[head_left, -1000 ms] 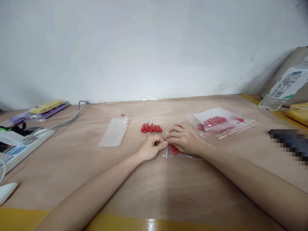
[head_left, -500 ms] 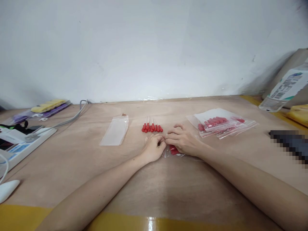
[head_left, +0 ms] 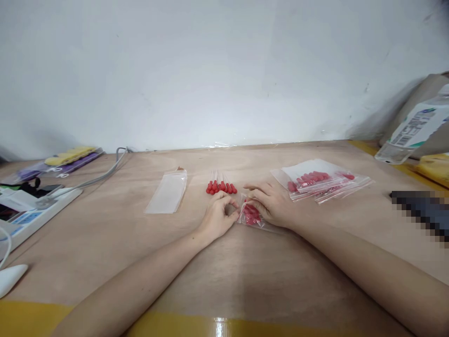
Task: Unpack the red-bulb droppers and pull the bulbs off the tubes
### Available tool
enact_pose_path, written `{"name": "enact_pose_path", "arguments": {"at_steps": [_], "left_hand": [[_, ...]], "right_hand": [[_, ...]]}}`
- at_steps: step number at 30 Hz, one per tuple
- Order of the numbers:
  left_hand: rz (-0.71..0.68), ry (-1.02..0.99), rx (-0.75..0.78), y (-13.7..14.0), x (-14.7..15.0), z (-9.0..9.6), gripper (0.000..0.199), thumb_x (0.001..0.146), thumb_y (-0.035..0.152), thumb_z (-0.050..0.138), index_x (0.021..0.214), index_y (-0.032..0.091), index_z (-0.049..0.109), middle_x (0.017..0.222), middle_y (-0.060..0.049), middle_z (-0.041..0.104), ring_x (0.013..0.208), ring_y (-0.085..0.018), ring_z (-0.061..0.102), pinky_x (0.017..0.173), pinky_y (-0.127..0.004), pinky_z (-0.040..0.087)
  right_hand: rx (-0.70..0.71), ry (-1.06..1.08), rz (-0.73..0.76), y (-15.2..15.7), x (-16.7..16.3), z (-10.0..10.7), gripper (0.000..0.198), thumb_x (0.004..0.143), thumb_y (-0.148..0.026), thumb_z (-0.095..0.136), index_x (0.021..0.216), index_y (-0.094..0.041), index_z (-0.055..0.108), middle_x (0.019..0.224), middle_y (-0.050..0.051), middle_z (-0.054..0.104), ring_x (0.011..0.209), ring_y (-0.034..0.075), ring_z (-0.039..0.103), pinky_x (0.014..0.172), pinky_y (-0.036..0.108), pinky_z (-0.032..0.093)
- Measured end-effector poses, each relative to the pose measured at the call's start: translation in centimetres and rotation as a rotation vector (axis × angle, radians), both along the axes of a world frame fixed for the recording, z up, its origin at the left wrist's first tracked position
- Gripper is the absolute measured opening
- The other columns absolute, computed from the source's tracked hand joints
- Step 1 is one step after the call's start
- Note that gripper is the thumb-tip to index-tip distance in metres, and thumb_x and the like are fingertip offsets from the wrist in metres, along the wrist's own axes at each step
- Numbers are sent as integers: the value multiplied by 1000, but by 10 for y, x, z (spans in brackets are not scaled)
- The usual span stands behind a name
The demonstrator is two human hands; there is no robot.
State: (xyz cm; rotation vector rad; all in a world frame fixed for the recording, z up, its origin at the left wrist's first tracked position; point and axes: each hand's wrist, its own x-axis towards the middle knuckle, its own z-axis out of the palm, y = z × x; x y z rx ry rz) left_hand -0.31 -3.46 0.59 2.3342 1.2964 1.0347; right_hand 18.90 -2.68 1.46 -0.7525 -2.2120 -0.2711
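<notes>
A clear zip bag (head_left: 260, 222) with several red-bulbed droppers inside lies on the table between my hands. My left hand (head_left: 218, 214) pinches the bag's open-end edge between thumb and finger. Over the bag's upper right part is my right hand (head_left: 271, 202), its fingers bent and its thumb side on the plastic; part of the bag is hidden under it. Just beyond my left fingers, loose red-bulbed droppers (head_left: 221, 188) lie in a row, thin clear tubes pointing away from me.
Flat zip bags (head_left: 167, 191) lie to the left. Filled bags of red-bulbed droppers (head_left: 315, 179) are stacked at the right. A power strip (head_left: 45, 210) and a grey cable (head_left: 105, 173) occupy the left side. A plastic bottle (head_left: 409, 135) leans at the far right, beyond a blurred dark object (head_left: 421, 210).
My left hand has loosened and shifted slightly left, its thumb and finger now more spread at the bag's edge. More of the red bulbs inside the bag shows.
</notes>
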Motion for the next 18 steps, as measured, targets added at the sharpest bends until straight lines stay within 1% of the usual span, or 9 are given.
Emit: {"name": "enact_pose_path", "arguments": {"at_steps": [2,4,6,8,10,11,14,16,18], "left_hand": [[-108,-19,43,-2,0,0,13,72,8,55,79,17,63,82,-4,56,79,-15,54,72,-28,46],[-199,-51,53,-3,1,0,21,73,3,51,83,17,64,89,-4,59,84,-14,56,76,-28,47],[-237,-95,2,-3,1,-1,24,74,2,49,87,17,63,90,-4,61,83,-14,58,76,-27,49],[-243,-143,-86,-1,1,-3,21,76,4,49,89,15,61,89,-5,61,82,-14,60,75,-27,51],[-245,-184,-153,0,0,-5,19,77,9,51,94,15,59,90,-5,61,83,-14,61,76,-28,52],[-246,-197,-168,1,-1,-6,20,78,11,52,97,15,59,92,-6,61,84,-14,61,77,-28,52],[-242,-198,-200,4,-1,-7,27,80,16,54,106,15,57,98,-8,61,87,-15,60,78,-30,52],[-214,-194,-236,6,0,-6,27,79,19,55,105,13,58,96,-9,61,86,-16,61,75,-29,52],[-170,-179,-260,7,1,-3,23,78,21,57,99,11,60,93,-9,62,83,-17,61,72,-28,52]], "right_hand": [[-25,117,-27,2,0,-2,8,85,-17,45,86,-18,53,100,8,61,88,16,55,76,30,42],[-80,204,-72,2,2,-4,7,84,-20,47,84,-18,53,88,6,61,81,16,55,72,29,42],[-161,223,-108,-2,7,-4,9,84,-22,47,81,-18,55,78,5,59,74,16,54,68,29,42],[-239,177,-107,-10,14,-3,12,84,-24,48,78,-18,56,74,4,58,72,16,54,66,30,43],[-289,102,-77,-21,23,-4,14,83,-28,50,81,-18,59,77,5,60,74,17,55,68,31,44],[-303,70,-66,-26,28,-5,16,82,-31,52,85,-18,60,81,7,60,77,18,55,70,32,45],[-333,0,-36,-35,40,-9,29,78,-37,57,102,-19,60,97,9,60,88,20,56,76,35,47],[-345,-13,-29,-37,45,-12,33,79,-36,57,108,-20,58,103,10,59,93,20,56,79,36,47],[-343,2,-38,-36,47,-15,31,81,-31,54,110,-20,58,104,10,59,94,20,57,80,35,48]]}}
